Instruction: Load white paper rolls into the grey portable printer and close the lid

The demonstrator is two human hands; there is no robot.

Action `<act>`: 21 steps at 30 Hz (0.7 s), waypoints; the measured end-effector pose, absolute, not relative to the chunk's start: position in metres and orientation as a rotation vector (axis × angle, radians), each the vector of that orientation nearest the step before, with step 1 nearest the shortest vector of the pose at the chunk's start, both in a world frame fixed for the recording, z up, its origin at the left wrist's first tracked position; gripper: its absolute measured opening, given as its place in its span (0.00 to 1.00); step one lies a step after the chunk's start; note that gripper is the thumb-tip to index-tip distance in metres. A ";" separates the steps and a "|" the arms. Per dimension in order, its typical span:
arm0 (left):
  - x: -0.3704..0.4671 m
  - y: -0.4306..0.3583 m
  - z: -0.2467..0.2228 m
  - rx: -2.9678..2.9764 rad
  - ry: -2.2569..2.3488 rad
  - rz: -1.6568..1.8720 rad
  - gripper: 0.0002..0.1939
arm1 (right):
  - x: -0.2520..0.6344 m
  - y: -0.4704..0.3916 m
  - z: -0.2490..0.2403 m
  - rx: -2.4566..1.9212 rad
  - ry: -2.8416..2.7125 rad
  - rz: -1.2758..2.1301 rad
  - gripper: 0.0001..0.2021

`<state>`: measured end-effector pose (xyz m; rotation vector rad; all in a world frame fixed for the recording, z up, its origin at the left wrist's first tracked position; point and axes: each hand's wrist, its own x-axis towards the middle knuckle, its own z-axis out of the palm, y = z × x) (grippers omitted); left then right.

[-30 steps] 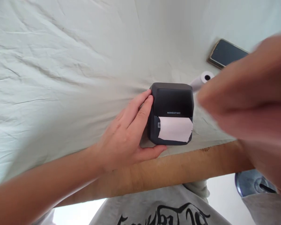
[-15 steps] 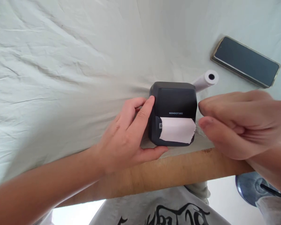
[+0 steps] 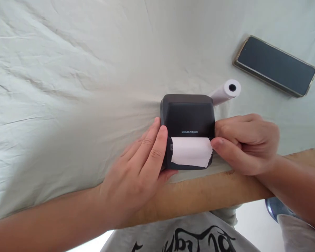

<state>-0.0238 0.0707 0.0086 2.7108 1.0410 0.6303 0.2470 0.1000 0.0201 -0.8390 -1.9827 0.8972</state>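
A black label printer [image 3: 190,117] marked NIIMBOT lies on the cloth close to the table's front edge. White paper [image 3: 191,152] with a ragged edge sticks out of its slot and covers part of its front. Along the printer's left side, my left hand [image 3: 144,161] grips it, fingers together and thumb at the near corner. My right hand [image 3: 248,143] is closed against the right side, its thumb at the paper's right end and its other fingers curled. Those curled fingertips are partly hidden. Behind the printer's right corner lies a white paper roll [image 3: 224,93], touching or almost touching it.
A smartphone [image 3: 277,64] in a case rests at the back right. Wrinkled pale cloth [image 3: 81,70] covers the table, with a bare wooden edge [image 3: 199,199] along the front. Below the edge are my printed shirt [image 3: 178,234] and part of a dark round object [image 3: 279,208].
My right hand has come left, from beside the printer to touching its right side. My left hand's fingers have flattened along the left side. The printer sits slightly lower and further left in view.
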 end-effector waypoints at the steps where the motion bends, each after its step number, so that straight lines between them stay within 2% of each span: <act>1: -0.023 0.071 0.009 2.704 1.047 0.629 0.48 | 0.247 0.100 0.020 -0.839 -1.975 0.910 0.23; 5: -0.021 0.075 0.012 2.674 1.095 0.622 0.52 | 0.251 0.098 0.020 -0.830 -1.949 0.975 0.22; 10: -0.023 0.081 0.014 2.654 1.099 0.610 0.52 | 0.255 0.101 0.018 -0.808 -1.950 1.056 0.20; 15: -0.023 0.082 0.013 2.649 1.113 0.621 0.46 | 0.256 0.101 0.021 -0.779 -1.923 1.093 0.21; 21: -0.025 0.084 0.004 2.598 1.159 0.589 0.46 | 0.265 0.103 0.030 -1.069 -2.032 0.839 0.22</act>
